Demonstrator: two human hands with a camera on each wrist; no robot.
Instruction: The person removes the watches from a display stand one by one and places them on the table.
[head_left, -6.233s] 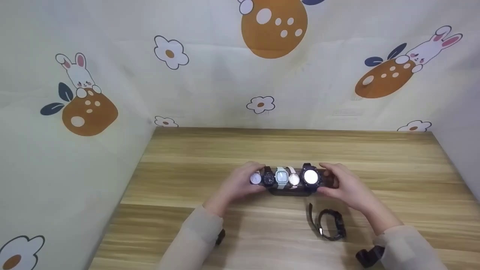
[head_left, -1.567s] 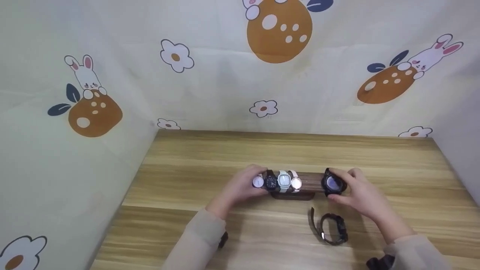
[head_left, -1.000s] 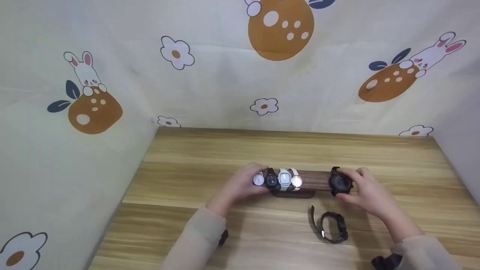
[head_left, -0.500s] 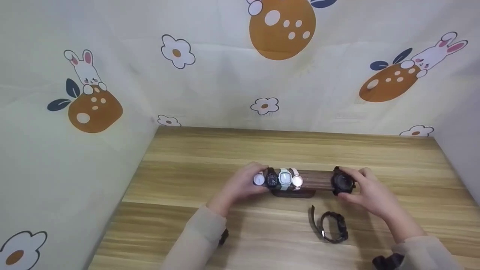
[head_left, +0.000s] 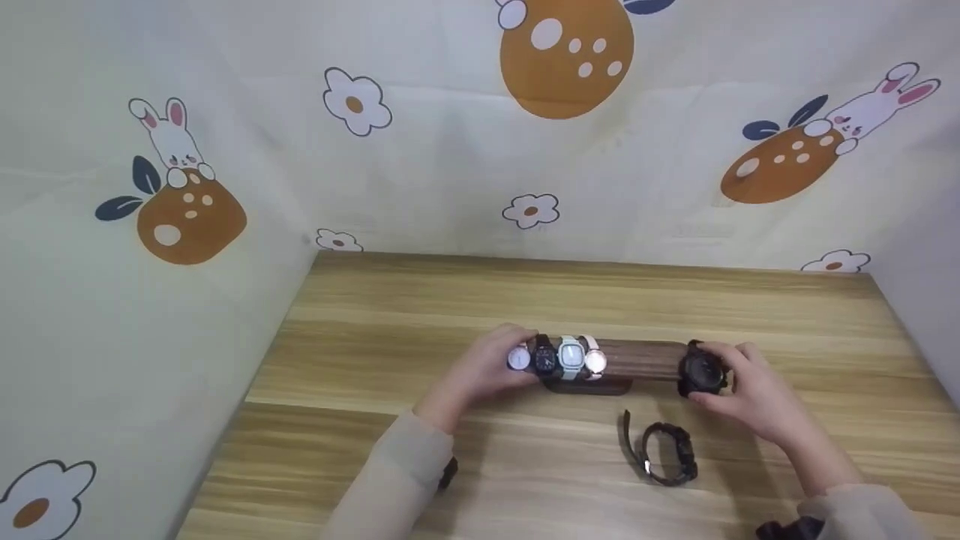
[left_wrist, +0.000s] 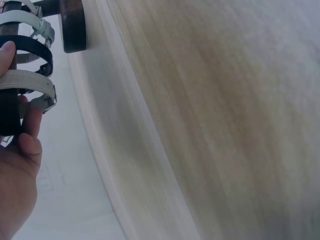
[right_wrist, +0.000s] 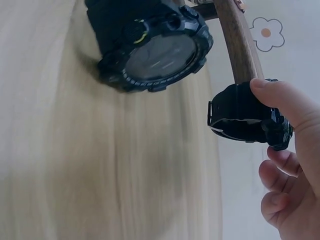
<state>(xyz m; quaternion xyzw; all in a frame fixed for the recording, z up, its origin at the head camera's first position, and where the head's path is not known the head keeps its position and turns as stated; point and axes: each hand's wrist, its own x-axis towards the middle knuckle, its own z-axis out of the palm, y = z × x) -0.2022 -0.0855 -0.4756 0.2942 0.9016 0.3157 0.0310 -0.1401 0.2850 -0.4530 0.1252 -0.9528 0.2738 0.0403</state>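
Observation:
A dark wooden watch stand (head_left: 637,360) carries several watches on its bar. My left hand (head_left: 484,367) grips the bar's left end, close to a small white-faced watch (head_left: 518,358). Beside that sit a black square watch (head_left: 545,359), a pale mint watch (head_left: 571,355) and a rose-gold one (head_left: 596,361). At the bar's right end my right hand (head_left: 757,394) pinches a chunky black watch (head_left: 703,373) between thumb and fingers. In the right wrist view this watch's closed strap (right_wrist: 235,107) overlaps the tip of the bar. The left wrist view shows a white strap (left_wrist: 30,80) by my fingers.
Another black watch (head_left: 684,454) lies on its side, strap unbuckled, on the wooden table (head_left: 375,300) in front of the stand. Walls with a printed cloth (head_left: 420,150) enclose the table at the back and sides.
The chunky black watch has slid rightward along the bar in my right hand, from beside the rose-gold watch to the right end. My left hand has kept its grip on the left end.

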